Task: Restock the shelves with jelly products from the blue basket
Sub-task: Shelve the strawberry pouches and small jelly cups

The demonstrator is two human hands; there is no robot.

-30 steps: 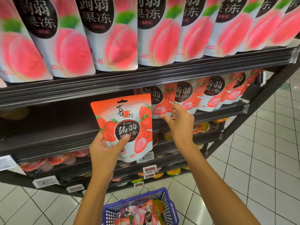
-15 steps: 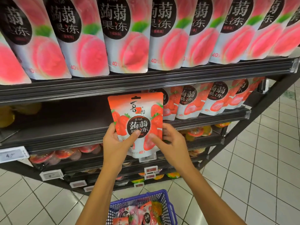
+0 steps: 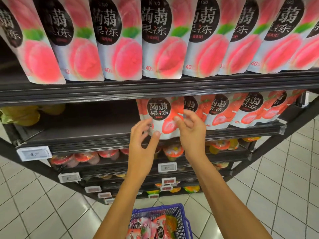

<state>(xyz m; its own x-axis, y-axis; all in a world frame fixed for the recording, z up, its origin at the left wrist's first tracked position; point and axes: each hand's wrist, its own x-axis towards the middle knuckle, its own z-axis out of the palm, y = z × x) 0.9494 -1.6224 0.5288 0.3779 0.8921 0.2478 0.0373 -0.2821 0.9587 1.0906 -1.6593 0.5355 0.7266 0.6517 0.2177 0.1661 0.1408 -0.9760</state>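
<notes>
A strawberry jelly pouch [image 3: 159, 110] stands on the second shelf [image 3: 86, 135], at the left end of a row of the same pouches [image 3: 248, 109]. My left hand [image 3: 143, 142] is in front of its lower left corner, fingers spread and relaxed, thumb tip touching the bottom edge. The thumb of my right hand [image 3: 191, 135] rests on the pouch's front, and its fingers curl loosely by the right edge. The blue basket [image 3: 183, 214] sits on the floor below my arms with several jelly pouches [image 3: 160, 228] inside.
Peach pouches [image 3: 160, 40] fill the top shelf. Left of the placed pouch the second shelf is bare up to some yellow pouches [image 3: 22, 114]. Lower shelves hold jelly cups [image 3: 86, 157] and price tags [image 3: 33, 153]. White tiled floor [image 3: 284, 178] lies to the right.
The strawberry pouch went from being held in front of the shelf to standing on it beside the row. Both hands have loosened their hold. The camera moved closer.
</notes>
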